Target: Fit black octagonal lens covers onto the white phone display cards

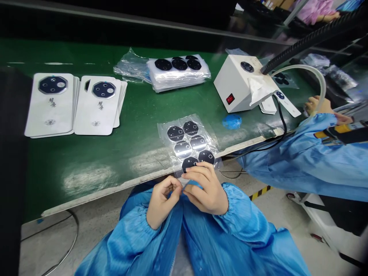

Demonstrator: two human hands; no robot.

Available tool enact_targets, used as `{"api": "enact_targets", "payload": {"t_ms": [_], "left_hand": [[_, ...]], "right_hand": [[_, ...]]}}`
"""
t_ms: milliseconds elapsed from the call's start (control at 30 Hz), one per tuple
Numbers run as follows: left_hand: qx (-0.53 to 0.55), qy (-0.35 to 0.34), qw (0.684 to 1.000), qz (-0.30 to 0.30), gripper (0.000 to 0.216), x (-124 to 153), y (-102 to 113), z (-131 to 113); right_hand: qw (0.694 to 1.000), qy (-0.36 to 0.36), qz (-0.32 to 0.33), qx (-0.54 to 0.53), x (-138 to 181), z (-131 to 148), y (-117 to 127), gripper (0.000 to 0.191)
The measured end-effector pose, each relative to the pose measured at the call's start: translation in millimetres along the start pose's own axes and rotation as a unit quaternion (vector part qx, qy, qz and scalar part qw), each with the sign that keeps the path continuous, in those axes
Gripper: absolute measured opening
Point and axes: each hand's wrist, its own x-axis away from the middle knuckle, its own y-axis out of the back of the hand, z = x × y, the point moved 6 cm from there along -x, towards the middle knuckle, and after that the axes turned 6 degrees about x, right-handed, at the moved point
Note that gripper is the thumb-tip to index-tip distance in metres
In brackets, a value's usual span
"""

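Observation:
A clear plastic sheet [188,142] carrying several dark octagonal lens covers hangs over the near edge of the green belt [135,126]. My right hand [205,189] rests on the sheet's near end, fingers curled over the lowest cover. My left hand [161,201] is just left of it, thumb and forefinger pinched at the sheet's near edge, on what looks like a thin film tab. Both arms wear blue sleeves.
Two stacks of white phone back covers [50,103] [99,105] lie at the left. A stack of lens-cover sheets [178,71] sits at the back. A white box with a red switch [241,82] and a blue cap [231,121] stand right. A co-worker's blue sleeve [310,153] reaches in from the right.

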Motion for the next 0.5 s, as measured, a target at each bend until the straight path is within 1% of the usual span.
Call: {"api": "enact_targets", "payload": {"t_ms": [133, 333, 433, 500], "left_hand": [[-0.022, -0.007, 1.0, 0.003, 0.016, 1, 1, -1], [-0.067, -0.031, 0.997, 0.002, 0.015, 0, 0, -3], [-0.105, -0.062, 0.993, 0.004, 0.015, 1, -1, -7], [-0.141, -0.1, 0.985, 0.001, 0.015, 4, -1, -10]], "right_hand": [[0.998, -0.019, 0.036, -0.047, -1, -6, -4, 0.004], [0.993, -0.051, 0.063, -0.091, -3, -13, -9, 0.003], [0.991, -0.06, 0.063, -0.1, -3, -14, -9, 0.003], [0.991, -0.062, 0.062, -0.104, -2, -15, -8, 0.002]]}}
